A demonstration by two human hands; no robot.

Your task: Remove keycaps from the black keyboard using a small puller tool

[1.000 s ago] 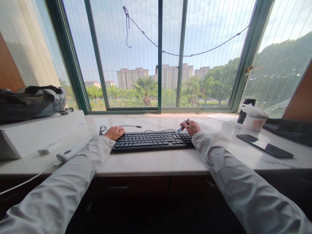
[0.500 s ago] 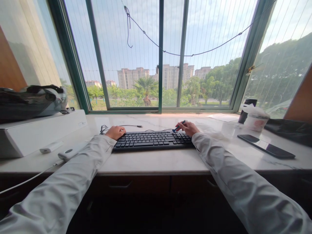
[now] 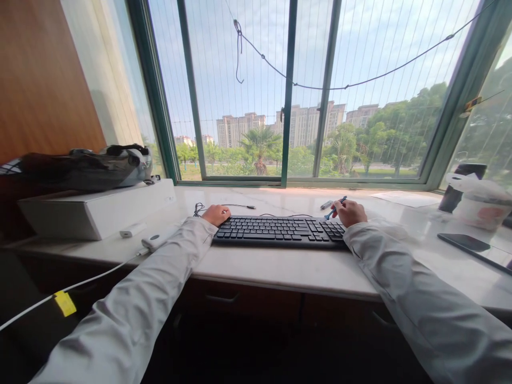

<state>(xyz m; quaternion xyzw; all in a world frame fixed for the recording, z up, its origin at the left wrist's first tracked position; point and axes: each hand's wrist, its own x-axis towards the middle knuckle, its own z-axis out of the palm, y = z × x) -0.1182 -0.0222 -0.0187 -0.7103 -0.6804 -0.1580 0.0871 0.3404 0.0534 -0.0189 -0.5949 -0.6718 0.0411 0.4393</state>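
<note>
A black keyboard (image 3: 280, 232) lies on the pale marble counter (image 3: 280, 266) below the window. My left hand (image 3: 216, 214) rests curled on the keyboard's left end, gripping its edge. My right hand (image 3: 350, 213) is closed round a thin blue tool (image 3: 335, 208) at the keyboard's right end, its tip over the far right keys. A small grey piece (image 3: 326, 204) lies on the counter just beyond the tool's tip. Both arms wear light grey sleeves.
A white box (image 3: 100, 210) with a dark bag (image 3: 88, 168) on top stands at the left. A small white device (image 3: 157, 240) and its cable lie near my left sleeve. A phone (image 3: 474, 245), a white container (image 3: 482, 202) and a dark cup (image 3: 456, 192) sit at the right.
The view has swung left, so everything sits further right in the picture. My right hand has drawn the blue tool back toward the keyboard's right end; the small grey piece is now visible.
</note>
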